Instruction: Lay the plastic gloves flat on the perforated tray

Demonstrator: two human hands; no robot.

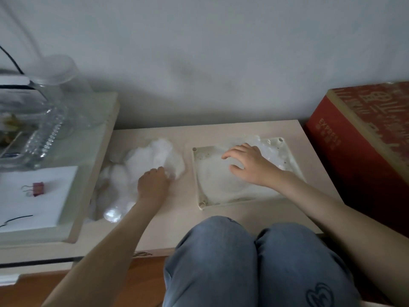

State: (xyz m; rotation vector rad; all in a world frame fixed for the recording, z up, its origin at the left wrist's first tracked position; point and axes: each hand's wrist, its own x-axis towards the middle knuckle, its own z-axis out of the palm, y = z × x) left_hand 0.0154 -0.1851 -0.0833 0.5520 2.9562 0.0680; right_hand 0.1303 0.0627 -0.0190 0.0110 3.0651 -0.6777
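Note:
A crumpled pile of clear plastic gloves [146, 160] lies on the low table, left of a cream perforated tray [200, 196]. My left hand [152, 185] has its fingers curled into the pile's right side and pinches a glove. Flattened gloves [217, 180] cover the tray, with more crinkled plastic [269, 151] at its far right corner. My right hand [250, 165] rests on them with spread, nearly straight fingers, palm down.
A red cardboard box [363, 138] stands right of the table. On the raised shelf at left are a glass dish [37, 138], a clear jar [59, 76] and white paper with a pink binder clip [36, 188]. My knees [254, 262] are near the table's front edge.

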